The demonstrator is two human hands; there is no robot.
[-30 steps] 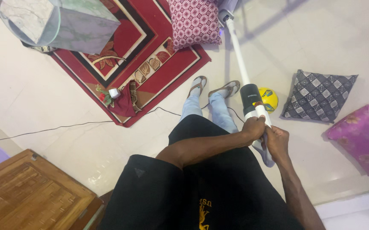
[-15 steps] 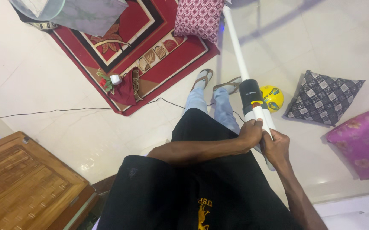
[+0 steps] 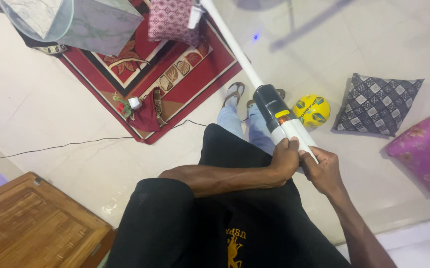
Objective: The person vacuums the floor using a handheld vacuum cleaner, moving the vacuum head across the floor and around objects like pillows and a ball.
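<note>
The left hand and the right hand both grip the white handle end of a stick vacuum, side by side and touching each other. The fingers of the left hand are curled shut around the handle; the right hand's fingers wrap it from the other side, closed as far as can be seen, though their tips are hidden behind the handle. The vacuum slants away from the person over the floor: its black body sits just above the hands, and its white tube runs up and left toward the edge of a red patterned rug, where its head is out of view. A yellow ball lies just beside the black body. A grey checked cushion and a pink cushion lie to the right. The person's feet in sandals stand near the rug's corner, and a thin black cord trails across the floor. A wooden table sits at lower left.
</note>
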